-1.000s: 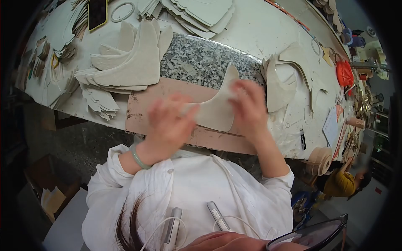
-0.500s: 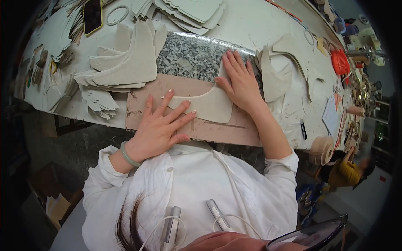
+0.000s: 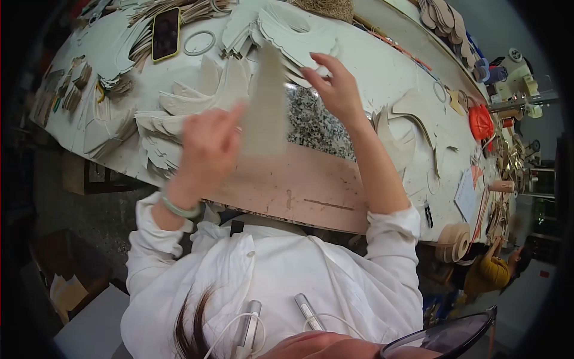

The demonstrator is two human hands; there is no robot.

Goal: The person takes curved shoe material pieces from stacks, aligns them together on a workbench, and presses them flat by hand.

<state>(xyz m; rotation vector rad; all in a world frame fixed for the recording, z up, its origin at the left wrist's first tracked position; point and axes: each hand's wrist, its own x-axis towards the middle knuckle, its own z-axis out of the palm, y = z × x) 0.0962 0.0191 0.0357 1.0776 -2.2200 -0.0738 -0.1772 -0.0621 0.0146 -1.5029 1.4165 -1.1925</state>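
My left hand is closed on the left edge of a pale, blurred curved piece, raised over the left end of the work surface. My right hand hangs over the far side of the granite slab, thumb and fingers apart, holding nothing. The pink board lies along the table's near edge, in front of the slab. A fanned stack of pale pieces is just behind and left of the held piece.
Curved pale pieces lie right of the slab. A phone and a ring sit at the back left. Tape rolls stand at the right edge. Another person in yellow is at the far right.
Both hands were spread flat on the curved piece on the board. That piece has left the board; a pale piece is now up at my left hand. My right hand has lifted and moved away.
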